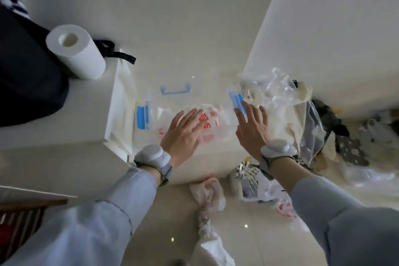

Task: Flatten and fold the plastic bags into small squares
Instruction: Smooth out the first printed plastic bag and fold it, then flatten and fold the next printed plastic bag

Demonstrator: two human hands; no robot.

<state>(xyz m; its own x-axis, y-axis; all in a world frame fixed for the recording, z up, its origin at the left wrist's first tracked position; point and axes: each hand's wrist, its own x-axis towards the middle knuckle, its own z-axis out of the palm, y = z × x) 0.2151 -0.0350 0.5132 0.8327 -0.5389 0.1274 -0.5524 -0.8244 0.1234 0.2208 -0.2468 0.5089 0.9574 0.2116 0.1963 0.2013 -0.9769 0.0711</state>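
Clear plastic, printed with red lettering, identifies the bag (208, 127) under work; it lies spread on the white surface (187, 67) between both hands. Left hand (183, 134) rests palm-down on the bag's near-left part, fingers extended and splayed, nothing gripped. Right hand (252, 127) lies flat at the bag's right edge, fingers likewise straight and open, with fingertips over a blue-striped clear bag (236, 98) just beyond; no item is pinched. Each wrist carries a pale grey band device (152, 155). Further clear bags with blue markings (142, 117) lie flat to the left of the printed one. A crumpled heap of clear bags (278, 88) sits to the right, touching the wall corner. A paper towel roll (75, 52) lies to the far left, against a dark bag (28, 75). More crumpled bags (207, 190) lie on the tiled floor (177, 222) below the surface edge.
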